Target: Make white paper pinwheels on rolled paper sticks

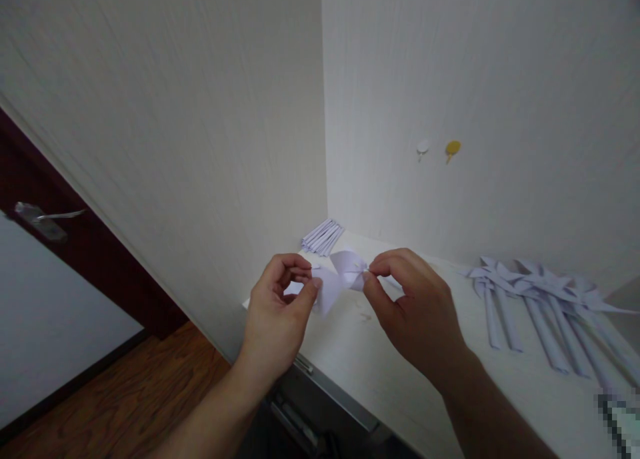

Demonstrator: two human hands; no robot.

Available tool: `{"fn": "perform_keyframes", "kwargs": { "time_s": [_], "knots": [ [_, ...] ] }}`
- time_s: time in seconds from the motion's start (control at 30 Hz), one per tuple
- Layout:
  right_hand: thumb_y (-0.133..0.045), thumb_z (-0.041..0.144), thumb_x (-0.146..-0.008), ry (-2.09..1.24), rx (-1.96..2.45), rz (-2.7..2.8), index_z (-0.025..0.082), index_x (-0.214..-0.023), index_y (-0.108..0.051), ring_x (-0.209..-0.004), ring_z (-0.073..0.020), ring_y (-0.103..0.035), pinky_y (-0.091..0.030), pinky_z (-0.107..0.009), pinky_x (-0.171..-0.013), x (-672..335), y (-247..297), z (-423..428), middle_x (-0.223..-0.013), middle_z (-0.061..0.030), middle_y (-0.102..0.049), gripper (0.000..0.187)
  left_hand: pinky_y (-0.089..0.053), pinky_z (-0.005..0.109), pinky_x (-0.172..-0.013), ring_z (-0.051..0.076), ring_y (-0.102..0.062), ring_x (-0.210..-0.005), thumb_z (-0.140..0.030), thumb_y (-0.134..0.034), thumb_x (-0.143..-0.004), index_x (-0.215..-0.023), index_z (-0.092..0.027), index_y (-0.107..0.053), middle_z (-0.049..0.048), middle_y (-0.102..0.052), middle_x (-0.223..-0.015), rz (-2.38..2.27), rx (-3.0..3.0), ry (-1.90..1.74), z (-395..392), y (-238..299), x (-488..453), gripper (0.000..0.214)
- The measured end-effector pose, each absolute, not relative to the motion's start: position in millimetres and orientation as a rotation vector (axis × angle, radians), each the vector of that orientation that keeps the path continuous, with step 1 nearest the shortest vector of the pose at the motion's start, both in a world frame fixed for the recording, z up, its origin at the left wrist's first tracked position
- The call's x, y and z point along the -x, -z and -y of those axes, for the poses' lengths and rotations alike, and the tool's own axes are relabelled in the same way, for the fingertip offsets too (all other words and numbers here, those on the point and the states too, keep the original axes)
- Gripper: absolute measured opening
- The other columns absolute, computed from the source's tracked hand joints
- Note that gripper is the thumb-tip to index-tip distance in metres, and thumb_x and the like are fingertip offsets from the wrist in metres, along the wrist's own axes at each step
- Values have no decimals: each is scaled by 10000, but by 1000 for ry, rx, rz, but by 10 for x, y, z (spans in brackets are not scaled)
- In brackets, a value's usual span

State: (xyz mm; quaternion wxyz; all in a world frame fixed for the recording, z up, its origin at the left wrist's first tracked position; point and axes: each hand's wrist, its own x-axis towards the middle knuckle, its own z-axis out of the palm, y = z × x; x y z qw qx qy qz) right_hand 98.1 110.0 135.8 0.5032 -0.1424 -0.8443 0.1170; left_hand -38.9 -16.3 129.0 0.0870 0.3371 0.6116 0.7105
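Note:
A folded white paper pinwheel (339,277) is held between both hands above the near-left corner of a white table (380,359). My left hand (277,316) pinches the paper's left edge between thumb and fingers. My right hand (417,309) pinches the pinwheel's centre with thumb and forefinger, where a small pin seems to sit. The paper's lower flap hangs toward the tabletop.
A row of several finished paper pinwheels on rolled paper sticks (535,306) lies on the table at the right. A bundle of rolled paper sticks (323,237) rests in the wall corner. Two pushpins (437,149) are stuck in the wall. A door with a handle (43,218) is at the left.

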Motion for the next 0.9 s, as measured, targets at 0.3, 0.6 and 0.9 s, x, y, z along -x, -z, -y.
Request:
{"fn": "perform_keyframes", "kwargs": {
  "time_s": [0.3,0.6,0.9],
  "knots": [
    [-655,165,-934,-526,127,2084,199,-892,-675,-941,-220,-642,-504,-381,-831,-1016,-1348,-1074,-965,-63,-682,57,-536,231,-636,168,-650,-862,-200,-654,-894,-894,-223,-758,28,-706,-925,-2133,-1368,-1991,219,-1338,373,106],
    [-641,138,-944,-694,-18,2112,228,-943,-663,-1139,-230,-616,-474,-412,-973,-1048,-1412,-1060,-1184,-67,-685,93,-498,295,-787,168,-660,-885,-169,-627,-951,-941,-209,-741,28,-740,-938,-2036,-1746,-1762,327,-1443,399,121],
    [-597,173,-991,-739,-12,2119,230,-1009,-651,-1159,-225,-612,-487,-400,-985,-1080,-1382,-1061,-1196,-78,-669,80,-497,332,-866,197,-688,-930,-238,-655,-963,-969,-226,-768,35,-775,-979,-1938,-1713,-1682,371,-1509,435,114]
  ]
}}
